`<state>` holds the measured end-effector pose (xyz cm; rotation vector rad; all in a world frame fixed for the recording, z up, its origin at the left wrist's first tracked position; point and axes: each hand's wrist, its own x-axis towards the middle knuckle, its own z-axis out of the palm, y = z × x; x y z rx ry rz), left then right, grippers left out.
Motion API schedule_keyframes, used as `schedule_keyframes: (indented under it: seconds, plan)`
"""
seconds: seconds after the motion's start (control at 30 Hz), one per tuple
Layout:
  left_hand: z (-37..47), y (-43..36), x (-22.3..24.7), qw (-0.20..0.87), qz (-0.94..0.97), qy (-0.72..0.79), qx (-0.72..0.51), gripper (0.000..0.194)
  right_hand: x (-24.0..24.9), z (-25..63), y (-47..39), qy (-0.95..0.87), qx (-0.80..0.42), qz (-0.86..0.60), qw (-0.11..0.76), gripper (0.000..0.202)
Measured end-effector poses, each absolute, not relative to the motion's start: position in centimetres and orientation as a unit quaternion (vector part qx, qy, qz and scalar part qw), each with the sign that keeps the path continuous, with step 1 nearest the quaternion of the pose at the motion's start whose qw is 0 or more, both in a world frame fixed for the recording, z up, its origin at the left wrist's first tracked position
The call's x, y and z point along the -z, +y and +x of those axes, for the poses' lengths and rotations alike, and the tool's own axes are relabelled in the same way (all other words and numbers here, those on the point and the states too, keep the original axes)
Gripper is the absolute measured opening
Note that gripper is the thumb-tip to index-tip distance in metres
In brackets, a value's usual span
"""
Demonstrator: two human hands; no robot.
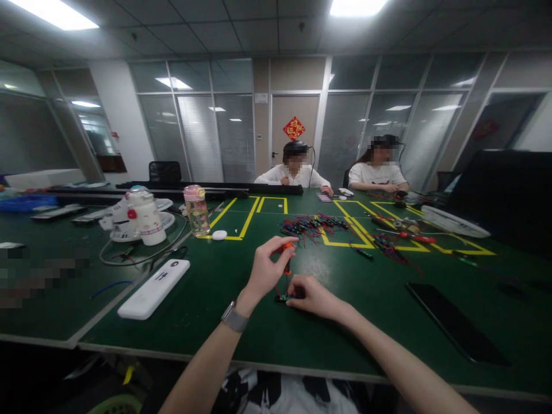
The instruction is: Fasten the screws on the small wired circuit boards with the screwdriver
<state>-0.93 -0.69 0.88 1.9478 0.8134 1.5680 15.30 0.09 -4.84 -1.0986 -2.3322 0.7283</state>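
Observation:
An orange and black screwdriver [288, 269] stands upright, its handle pinched from above by the fingers of my left hand [268, 265]. Its thin shaft points down at a small green circuit board [282, 299] with a dark base on the table. My right hand [309, 294] is closed on the right end of that board, holding it against the surface; the fingertips partly cover it. Thin wires show beside the board. Beyond my hands lies a heap of similar small boards with red and black wires [313, 225].
Green table [194, 339] with yellow tape outlines. A white power bank [155, 288] and drink bottle [196, 211] are left; a black phone [455, 322] is right. A smaller wired pile [388, 246] and red-handled tool [416, 236] lie farther right. Two people sit opposite.

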Motion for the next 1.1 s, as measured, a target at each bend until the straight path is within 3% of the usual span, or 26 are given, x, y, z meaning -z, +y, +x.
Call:
schedule_keyframes:
  seconds: [0.17,0.4,0.63,0.83,0.93,1.1]
  plan:
    - [-1.09,-0.4,-0.68,0.148,0.712,0.336,-0.599,0.016,4.72,15.29,0.0,-0.847,-0.259,-0.404,0.227,0.01]
    - [-0.76,-0.7,-0.93,0.293,0.723,0.284,-0.557,0.031,4.99,15.27,0.14,-0.844,-0.266,-0.409,0.222,0.011]
    - [-0.94,-0.38,-1.01,0.134,0.716,0.332,-0.6,0.011,4.93,15.4,0.15,-0.847,-0.262,-0.405,0.222,0.01]
    - [-0.88,-0.63,-0.74,0.258,0.726,0.293,-0.567,0.032,4.71,15.34,0.0,-0.85,-0.258,-0.404,0.219,0.009]
    - [-0.69,-0.57,-0.53,0.29,0.717,0.278,-0.569,0.03,4.69,15.31,-0.02,-0.852,-0.254,-0.404,0.217,0.009]
    - [-0.77,-0.33,-0.32,0.172,0.71,0.318,-0.605,0.014,4.7,15.26,-0.08,-0.852,-0.255,-0.404,0.216,0.01]
